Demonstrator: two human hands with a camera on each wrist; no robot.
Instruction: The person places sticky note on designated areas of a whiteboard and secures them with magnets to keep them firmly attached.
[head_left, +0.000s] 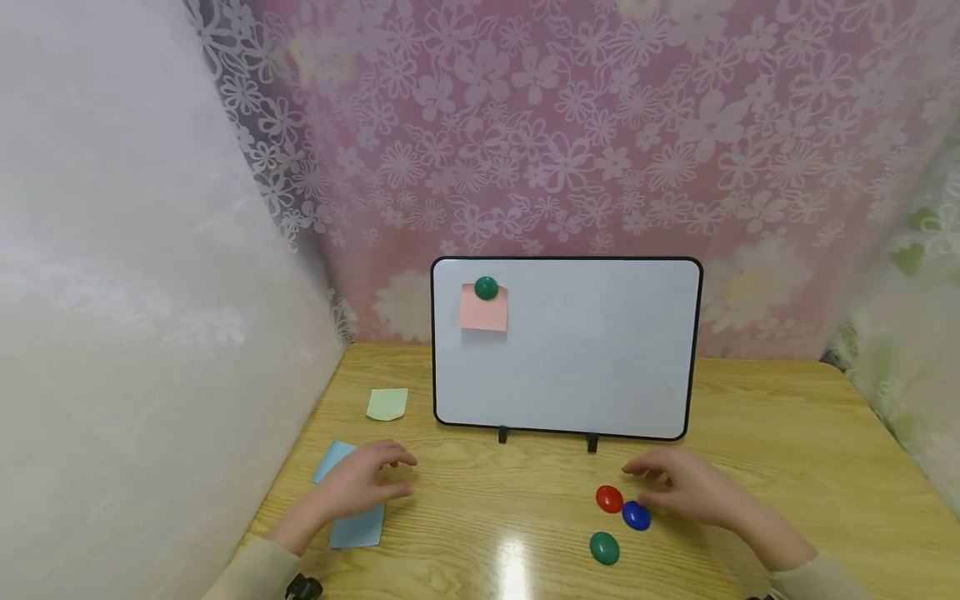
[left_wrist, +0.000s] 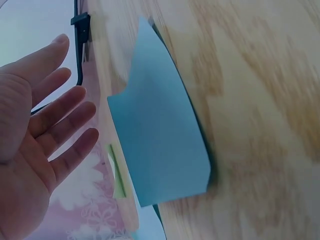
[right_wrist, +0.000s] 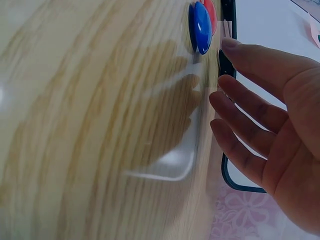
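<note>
Head view — a glossy blue disc (head_left: 637,516) lies by the right hand (head_left: 692,490).

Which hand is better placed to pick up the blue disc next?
Probably the right hand: it is empty, just beside the blue disc. The left hand hovers farther away, near the blue notes.

On the worktop (head_left: 487,500): sticky notes (head_left: 357,532) below left grip (head_left: 360,480); three magnets (head_left: 604,548) left of right grip (head_left: 688,487); whiteboard (head_left: 592,350) beyond both.

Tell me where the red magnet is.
In the head view, the red magnet lies on the table, right of the picture's middle, beside the blue magnet and near the right hand.
</note>
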